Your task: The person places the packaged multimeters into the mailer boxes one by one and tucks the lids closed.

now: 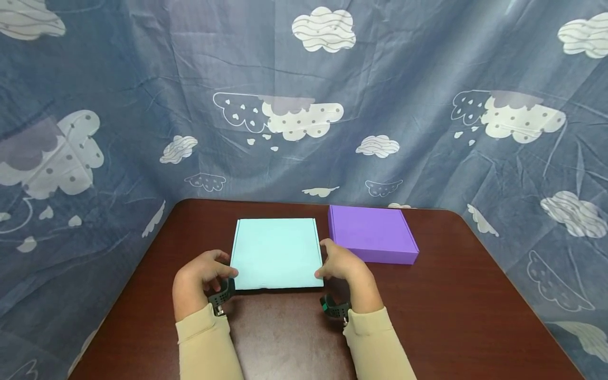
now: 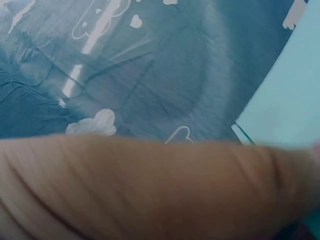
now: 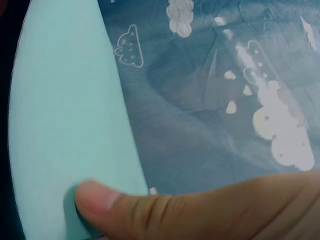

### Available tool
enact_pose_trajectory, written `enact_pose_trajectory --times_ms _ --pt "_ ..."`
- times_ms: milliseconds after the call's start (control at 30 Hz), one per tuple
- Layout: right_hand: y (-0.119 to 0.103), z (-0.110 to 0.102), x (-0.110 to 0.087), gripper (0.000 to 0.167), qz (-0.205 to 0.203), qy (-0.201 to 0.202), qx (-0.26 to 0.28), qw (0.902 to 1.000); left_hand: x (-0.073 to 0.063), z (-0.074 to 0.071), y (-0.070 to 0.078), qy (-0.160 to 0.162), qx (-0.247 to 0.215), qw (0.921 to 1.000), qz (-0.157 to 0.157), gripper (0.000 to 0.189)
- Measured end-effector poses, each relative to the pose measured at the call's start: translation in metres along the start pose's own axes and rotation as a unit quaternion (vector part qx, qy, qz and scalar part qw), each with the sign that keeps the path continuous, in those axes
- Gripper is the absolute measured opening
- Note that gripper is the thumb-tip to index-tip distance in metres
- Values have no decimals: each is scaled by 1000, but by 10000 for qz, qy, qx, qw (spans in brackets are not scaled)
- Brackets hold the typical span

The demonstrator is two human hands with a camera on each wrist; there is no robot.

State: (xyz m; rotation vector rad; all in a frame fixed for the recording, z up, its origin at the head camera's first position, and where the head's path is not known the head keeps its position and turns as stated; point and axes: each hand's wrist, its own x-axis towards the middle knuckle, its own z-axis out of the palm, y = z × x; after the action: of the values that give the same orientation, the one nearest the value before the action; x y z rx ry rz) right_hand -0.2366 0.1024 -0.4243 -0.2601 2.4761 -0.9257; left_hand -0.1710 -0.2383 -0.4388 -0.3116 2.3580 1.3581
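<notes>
A flat mint-green box (image 1: 277, 253) lies between my two hands, lid side up, over the middle of the table; whether its underside touches the wood cannot be told. My left hand (image 1: 201, 274) grips its left side near the front corner, thumb on the edge of the lid. On the opposite side my right hand (image 1: 344, 264) holds the box, its thumb (image 3: 97, 200) pressing the top near the edge and its other fingers at the side. In the left wrist view the left hand (image 2: 150, 185) covers the lower part, and its fingertips are mostly hidden.
A closed purple box (image 1: 372, 232) rests on the table just beyond my right hand, at the back right. The dark red-brown table (image 1: 456, 306) ends at a blue cloud-patterned curtain (image 1: 266, 58) behind and at both sides. A dark strap circles each wrist.
</notes>
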Motion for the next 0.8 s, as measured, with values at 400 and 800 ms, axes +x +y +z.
enact_pose_trajectory --times_ms 400,800 --pt "-7 11 6 115 -338 87 -971 9947 6 3 4 -26 195 9998 77 78" --pt "-13 26 10 99 -83 580 -1684 9840 7 8 9 -29 388 9990 208 74"
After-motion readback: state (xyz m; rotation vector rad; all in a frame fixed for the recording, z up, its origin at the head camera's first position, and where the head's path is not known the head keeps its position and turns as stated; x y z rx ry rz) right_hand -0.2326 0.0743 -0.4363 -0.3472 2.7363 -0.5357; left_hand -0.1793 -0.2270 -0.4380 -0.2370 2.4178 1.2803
